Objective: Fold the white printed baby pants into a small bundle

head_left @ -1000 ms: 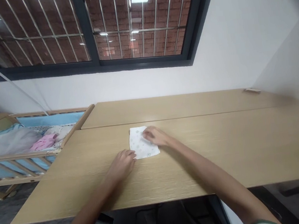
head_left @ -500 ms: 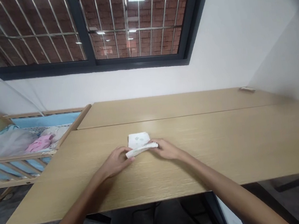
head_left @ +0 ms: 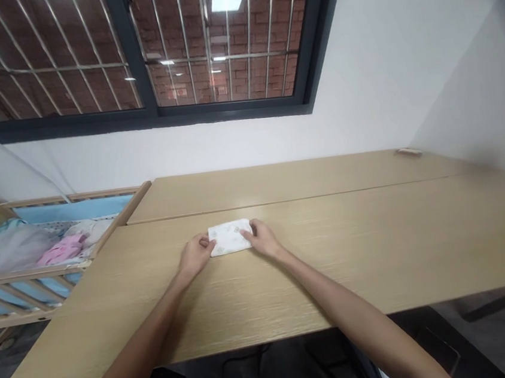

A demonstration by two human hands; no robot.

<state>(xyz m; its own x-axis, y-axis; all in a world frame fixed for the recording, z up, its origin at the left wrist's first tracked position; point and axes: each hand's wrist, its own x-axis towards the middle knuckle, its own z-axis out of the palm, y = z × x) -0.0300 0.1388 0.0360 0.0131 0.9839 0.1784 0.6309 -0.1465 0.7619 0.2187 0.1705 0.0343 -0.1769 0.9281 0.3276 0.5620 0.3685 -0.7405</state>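
A white cloth (head_left: 229, 238) with small greyish printed motifs is folded into a flat rectangle over the wooden table (head_left: 331, 253). My left hand (head_left: 197, 252) pinches its left edge, thumb on top and fingers curled beneath. At the opposite end, my right hand (head_left: 262, 238) grips the right edge, its thumb pressed on the printed face. The underside of the cloth is hidden, and I cannot tell whether it rests on the table or sits slightly above it.
To the left stands a wooden crib (head_left: 27, 274) with blue lining, holding pale bedding and a pink cloth (head_left: 63, 249). A small white object (head_left: 408, 152) lies at the table's far right. Behind is a barred window (head_left: 219, 48). The table's front edge runs below my forearms.
The raised near flap of the cloth has been folded over onto the rest, leaving a flat rectangle. Both hands have moved slightly away from me, now at its two ends.
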